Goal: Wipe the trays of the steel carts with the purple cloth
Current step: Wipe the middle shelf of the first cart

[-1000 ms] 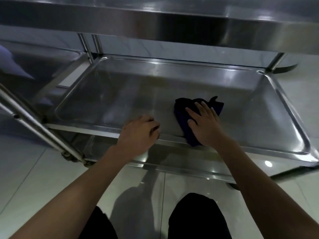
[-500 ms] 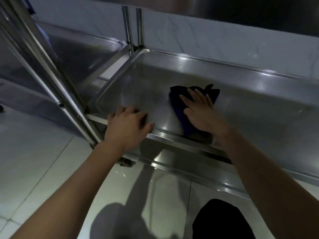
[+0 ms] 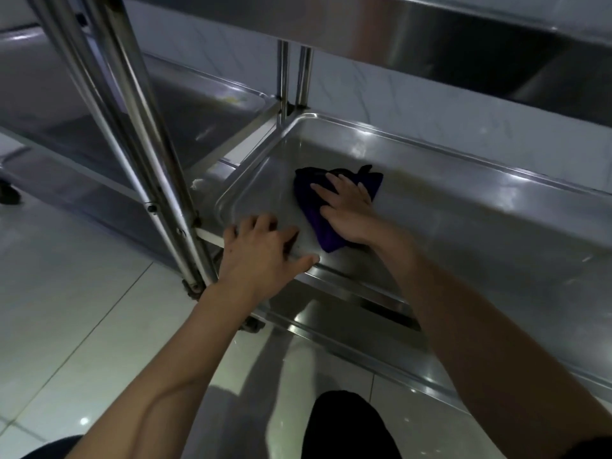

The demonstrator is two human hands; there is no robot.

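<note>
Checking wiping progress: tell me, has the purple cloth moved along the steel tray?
Yes. The purple cloth, under the right hand, has slid toward the steel tray's left end wall.

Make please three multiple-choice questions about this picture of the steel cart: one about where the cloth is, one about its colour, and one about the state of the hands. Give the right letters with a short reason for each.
1. Where does the crumpled dark cloth lie?
A. on the tiled floor
B. inside the shallow steel tray, toward its left end
C. on the top shelf

2. What colour is the cloth?
A. white
B. yellow
C. dark purple

3. How does the right hand meet the cloth?
A. it presses it with flat, straight fingers
B. it hangs away from it
C. it lifts it in the air

Key: 1 B, the cloth rests on the tray bottom near the left corner; 2 C, it looks deep purple against the grey steel; 3 A, the fingers lie spread on top of the cloth, while the left hand rests on the tray's front rim.
</note>
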